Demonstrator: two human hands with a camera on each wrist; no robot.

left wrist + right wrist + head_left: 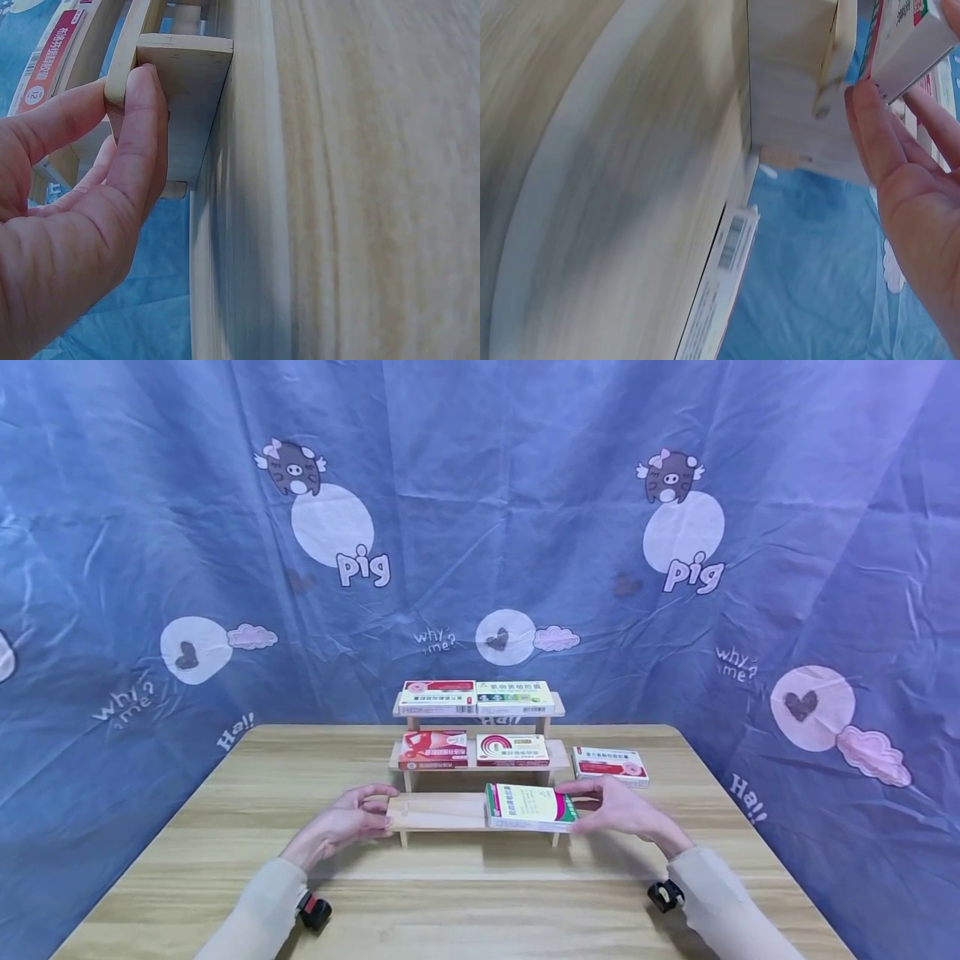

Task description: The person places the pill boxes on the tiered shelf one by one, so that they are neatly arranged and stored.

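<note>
A three-step wooden display rack (438, 810) stands on the table. My left hand (345, 822) pinches the left end of its lowest step; in the left wrist view the fingers (139, 135) and thumb lie on both sides of the board (124, 56). My right hand (626, 810) grips the right end of a green-and-white medicine box (528, 804) over the right half of that step. The right wrist view shows this box (911, 49) between thumb and fingers, slightly tilted, its near end apart from the board.
On the middle step lie a red medicine box (433, 749) and a white-and-red one (512, 749). Two more boxes, one red-and-white (437, 693) and one green-and-white (514, 695), lie on the top step. Another box (611, 766) lies on the table right of the rack. Behind hangs a blue curtain (465, 527).
</note>
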